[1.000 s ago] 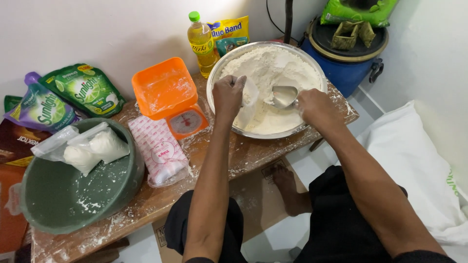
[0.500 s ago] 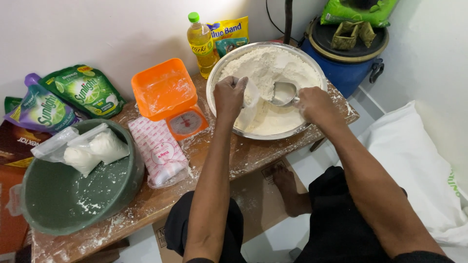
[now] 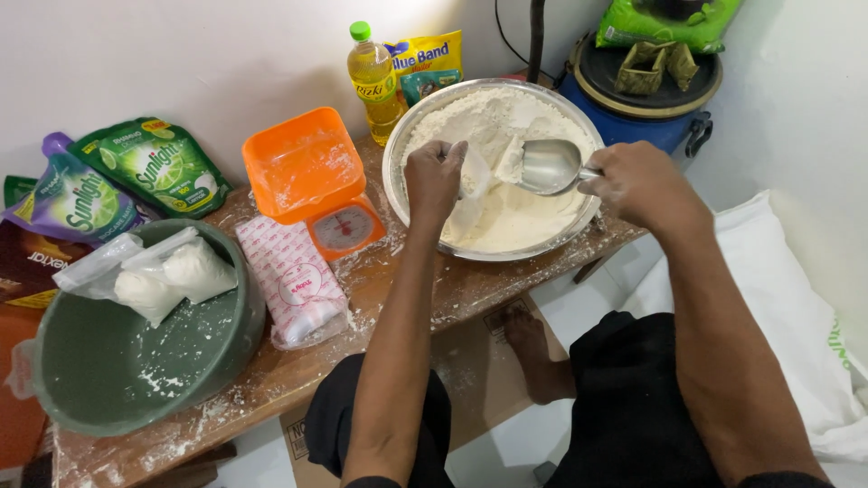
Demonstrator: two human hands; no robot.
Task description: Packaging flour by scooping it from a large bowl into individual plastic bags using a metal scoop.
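White wall (image 3: 181, 54), flour-dusted wooden bench (image 3: 298, 380), pale tiled floor (image 3: 579, 316), bright light at top.

The clear plastic bag (image 3: 475, 181) is mostly hidden behind the left hand (image 3: 434, 176); the brown packet (image 3: 27, 267) and the orange sheet (image 3: 18, 398) are cut by the left edge.

An orange kitchen scale (image 3: 312, 181) sits at ten o'clock on the floury wooden table (image 3: 452, 289). At eight o'clock a green basin (image 3: 136, 348) holds filled plastic bags (image 3: 154, 271). An oil bottle (image 3: 372, 70) stands at twelve.
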